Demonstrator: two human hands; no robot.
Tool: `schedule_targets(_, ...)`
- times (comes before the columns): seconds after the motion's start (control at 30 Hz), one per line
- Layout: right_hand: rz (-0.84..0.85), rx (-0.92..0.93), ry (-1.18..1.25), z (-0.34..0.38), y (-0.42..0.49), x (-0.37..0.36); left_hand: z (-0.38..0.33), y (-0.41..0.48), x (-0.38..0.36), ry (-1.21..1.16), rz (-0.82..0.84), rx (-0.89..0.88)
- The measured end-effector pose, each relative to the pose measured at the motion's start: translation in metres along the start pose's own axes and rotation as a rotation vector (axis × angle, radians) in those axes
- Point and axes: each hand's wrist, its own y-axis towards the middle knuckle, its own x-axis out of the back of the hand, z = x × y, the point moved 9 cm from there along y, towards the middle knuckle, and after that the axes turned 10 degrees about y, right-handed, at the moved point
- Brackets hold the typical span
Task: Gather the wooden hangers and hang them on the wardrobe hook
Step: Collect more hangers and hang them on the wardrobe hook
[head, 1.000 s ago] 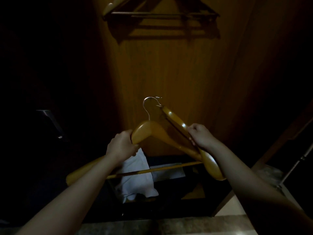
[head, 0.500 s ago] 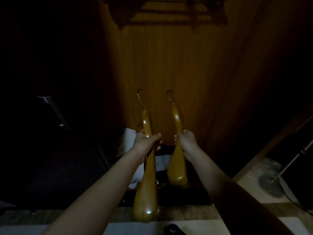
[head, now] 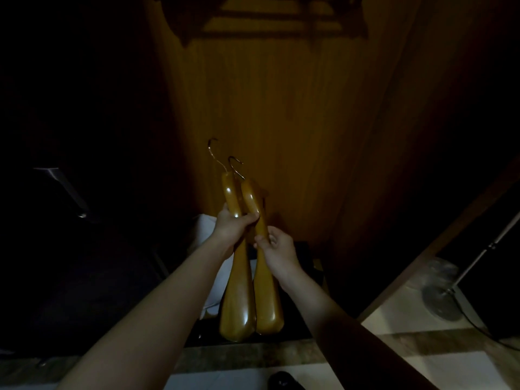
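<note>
Two glossy wooden hangers are seen edge-on, pressed side by side in front of the wardrobe's back panel. The left hanger (head: 237, 299) and the right hanger (head: 267, 302) point their metal hooks (head: 235, 164) upward. My left hand (head: 232, 228) grips both hangers near their upper part, fingers wrapped round them. Just below it, my right hand (head: 277, 250) holds the right hanger with fingers curled on its edge. More wooden hangers (head: 270, 21) hang at the top of the wardrobe, dim and partly cut off.
The wooden wardrobe panel (head: 295, 122) stands ahead; the left side is dark. White cloth (head: 209, 232) lies behind my left hand on a dark shelf. A lamp stand (head: 478, 257) and its base are on the pale floor at right. A dark object (head: 284, 381) sits by the bottom edge.
The two hangers, held apart half a second ago, have come together. My left hand now wraps both, and my right hand has slid lower on the right hanger.
</note>
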Motion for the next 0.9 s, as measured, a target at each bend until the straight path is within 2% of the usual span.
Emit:
schedule_targets(0.17,0.067,-0.025,-0.236,0.007,0.021,0.001,-0.001,0.002,-0.010,0.049,-0.009,-0.037)
schedule_targets(0.33,0.246,-0.003,-0.274,0.013,0.022,-0.002,-0.013,0.010,-0.007,0.115,0.045,-0.098)
schedule_targets(0.43,0.263,-0.014,-0.364,0.025,0.026,0.006,-0.017,0.011,-0.004,0.143,0.080,-0.126)
schedule_targets(0.5,0.175,0.050,-0.322,0.050,0.037,0.022,-0.021,0.009,-0.004,0.225,0.128,-0.149)
schedule_targets(0.6,0.069,0.250,-0.170,0.108,0.055,0.035,-0.021,0.003,-0.005,0.294,0.202,-0.163)
schedule_targets(0.73,0.192,0.352,-0.179,0.148,0.067,0.018,-0.018,-0.008,-0.006,0.262,0.311,-0.148)
schedule_targets(0.9,0.287,0.286,-0.081,0.138,0.067,0.003,-0.020,-0.022,-0.010,0.322,0.461,-0.105)
